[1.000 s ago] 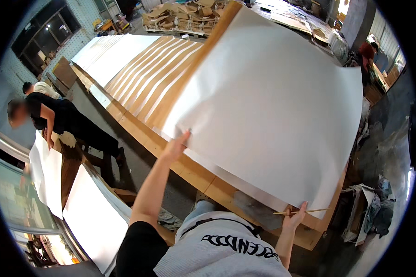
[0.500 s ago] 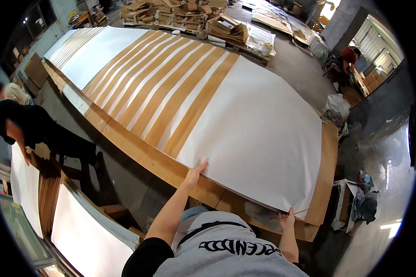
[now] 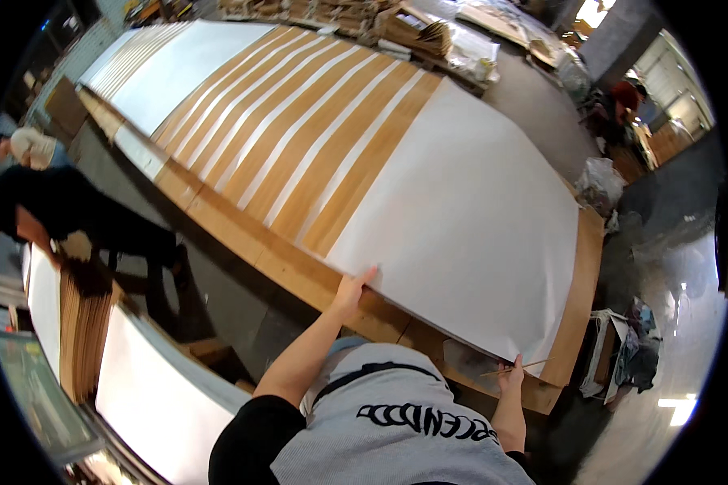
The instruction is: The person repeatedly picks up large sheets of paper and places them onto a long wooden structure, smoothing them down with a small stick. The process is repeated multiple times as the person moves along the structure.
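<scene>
A large white sheet (image 3: pixel 469 210) lies across the near right end of a long table. At its near edge, my left hand (image 3: pixel 353 293) is closed with the thumb on top and the fingers under the edge. My right hand (image 3: pixel 509 375) pinches the same edge close to the near right corner. A thin wooden stick (image 3: pixel 535 364) sticks out on both sides of the right hand, held in its fingers. Beyond the sheet, tan strips (image 3: pixel 299 149) alternate with white ones in a staggered row.
The table's wooden edge (image 3: pixel 279 271) runs along my front. At the left, a person in black (image 3: pixel 73 210) bends beside a brown stack (image 3: pixel 85 335) and white sheets (image 3: pixel 158 388). Clear plastic bags (image 3: pixel 600 184) and a pile of cloth (image 3: pixel 639 356) lie on the right.
The whole view has shifted slightly. Both hands keep their grip on the sheet's edge, and the wrinkles near the right hand look smoother. A second person at the far left has leaned into fuller view.
</scene>
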`<state>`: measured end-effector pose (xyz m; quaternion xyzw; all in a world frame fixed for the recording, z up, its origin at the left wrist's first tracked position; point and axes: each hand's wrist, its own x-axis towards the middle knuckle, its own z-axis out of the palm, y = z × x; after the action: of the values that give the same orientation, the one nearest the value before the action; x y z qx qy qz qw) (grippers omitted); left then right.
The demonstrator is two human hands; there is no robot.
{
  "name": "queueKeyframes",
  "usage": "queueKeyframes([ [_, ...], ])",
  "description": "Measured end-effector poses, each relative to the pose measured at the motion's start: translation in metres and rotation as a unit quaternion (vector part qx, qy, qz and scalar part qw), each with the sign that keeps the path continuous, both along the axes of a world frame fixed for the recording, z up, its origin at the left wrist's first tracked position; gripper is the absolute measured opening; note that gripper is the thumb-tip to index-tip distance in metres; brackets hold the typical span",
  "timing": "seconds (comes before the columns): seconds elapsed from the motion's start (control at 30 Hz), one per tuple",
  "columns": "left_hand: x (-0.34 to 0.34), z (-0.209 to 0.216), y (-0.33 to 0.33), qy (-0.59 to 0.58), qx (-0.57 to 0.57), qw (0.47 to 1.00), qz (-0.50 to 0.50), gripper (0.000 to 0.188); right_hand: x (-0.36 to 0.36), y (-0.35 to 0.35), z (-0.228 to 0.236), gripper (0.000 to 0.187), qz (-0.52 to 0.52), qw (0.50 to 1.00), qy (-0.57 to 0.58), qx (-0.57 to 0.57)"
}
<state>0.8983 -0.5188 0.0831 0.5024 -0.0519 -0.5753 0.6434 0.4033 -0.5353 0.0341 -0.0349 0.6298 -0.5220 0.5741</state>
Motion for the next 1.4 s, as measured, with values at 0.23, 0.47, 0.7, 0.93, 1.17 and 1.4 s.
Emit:
queueKeyframes([
  [0.23, 0.043, -0.019, 0.013, -0.165, 0.050, 0.975, 0.137, 0.022, -0.013, 0.006, -0.003, 0.038, 0.021, 1.000, 0.003, -0.010],
  [0.47, 0.047, -0.031, 0.008, -0.153, 0.079, 0.972, 0.158, 0.021, -0.010, 0.000, 0.002, 0.036, 0.031, 0.999, -0.003, -0.009],
  [0.7, 0.047, -0.033, 0.006, -0.137, 0.072, 0.975, 0.160, 0.021, -0.009, 0.001, -0.001, 0.035, 0.019, 0.999, -0.016, -0.028],
  [0.93, 0.047, -0.030, 0.005, -0.104, 0.070, 0.979, 0.163, 0.019, -0.022, 0.001, -0.012, 0.036, 0.025, 0.999, -0.018, -0.029],
  [1.17, 0.052, -0.026, 0.005, -0.153, 0.129, 0.973, 0.118, 0.021, -0.026, -0.001, -0.020, 0.037, 0.022, 0.999, -0.022, -0.021],
  [1.4, 0.057, -0.016, 0.008, -0.259, 0.199, 0.944, 0.049, 0.024, -0.017, 0.004, -0.018, 0.039, 0.013, 0.999, -0.018, -0.027],
])
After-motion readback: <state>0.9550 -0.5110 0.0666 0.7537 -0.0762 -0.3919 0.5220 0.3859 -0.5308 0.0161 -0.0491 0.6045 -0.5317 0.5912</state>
